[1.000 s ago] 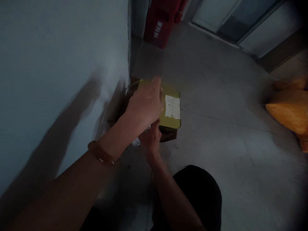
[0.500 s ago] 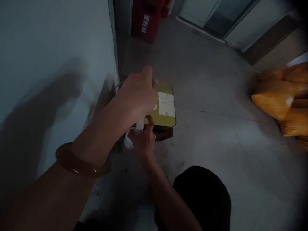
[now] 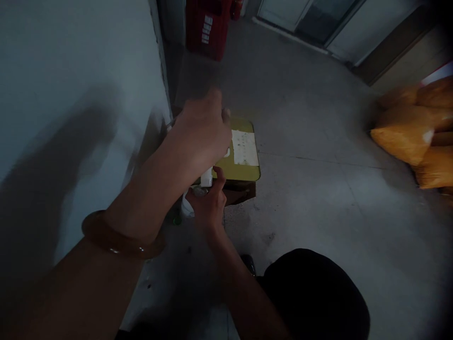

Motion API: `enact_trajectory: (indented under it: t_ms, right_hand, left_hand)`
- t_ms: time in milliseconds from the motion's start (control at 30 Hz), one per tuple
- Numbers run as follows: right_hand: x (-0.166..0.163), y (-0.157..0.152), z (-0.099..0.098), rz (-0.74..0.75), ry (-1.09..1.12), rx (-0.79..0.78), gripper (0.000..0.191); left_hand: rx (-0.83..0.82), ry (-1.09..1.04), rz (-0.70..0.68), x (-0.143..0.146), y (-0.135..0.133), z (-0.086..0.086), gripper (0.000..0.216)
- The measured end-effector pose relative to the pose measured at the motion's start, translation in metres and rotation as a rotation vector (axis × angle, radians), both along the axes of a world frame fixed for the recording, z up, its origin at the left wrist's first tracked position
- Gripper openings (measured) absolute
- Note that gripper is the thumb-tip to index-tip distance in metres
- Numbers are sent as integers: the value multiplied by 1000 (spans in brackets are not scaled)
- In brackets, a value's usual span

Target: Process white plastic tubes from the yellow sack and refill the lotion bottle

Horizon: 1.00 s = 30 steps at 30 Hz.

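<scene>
Two hands meet on one white bottle (image 3: pixel 187 208) at the foot of the wall (image 3: pixel 71 71). The right hand (image 3: pixel 208 205) has its fingers wrapped about the bottle's neck. The left hand (image 3: pixel 203 134), wearing one brown bangle (image 3: pixel 120 241), is clenched on one small white piece (image 3: pixel 206 178) just above. At 1 o'clock sits one yellow-green tin (image 3: pixel 244 171) with one white label (image 3: pixel 243 147); its contents are hidden. At 3 o'clock lie at least two orange sacks (image 3: pixel 406 141).
</scene>
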State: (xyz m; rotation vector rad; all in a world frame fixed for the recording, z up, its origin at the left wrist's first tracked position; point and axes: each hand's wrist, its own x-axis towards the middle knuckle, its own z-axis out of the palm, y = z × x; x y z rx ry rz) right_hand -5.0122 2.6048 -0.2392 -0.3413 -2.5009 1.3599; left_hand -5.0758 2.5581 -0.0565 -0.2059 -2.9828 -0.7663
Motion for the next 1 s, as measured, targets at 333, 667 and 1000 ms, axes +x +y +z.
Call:
enact_trajectory:
  t_ms: [333,667,1000]
  right_hand:
    - [0,-2,13,-30,40,32,82]
    - [-1,-1,12,-32,42,25,82]
    - [-3,-4,8,-66,87,-14,84]
  left_hand:
    - [58,121,-28,2,-6,-19,31]
    - [61,116,7,3,-2,-20,27]
    - [113,112,41,9,-3,-21,29]
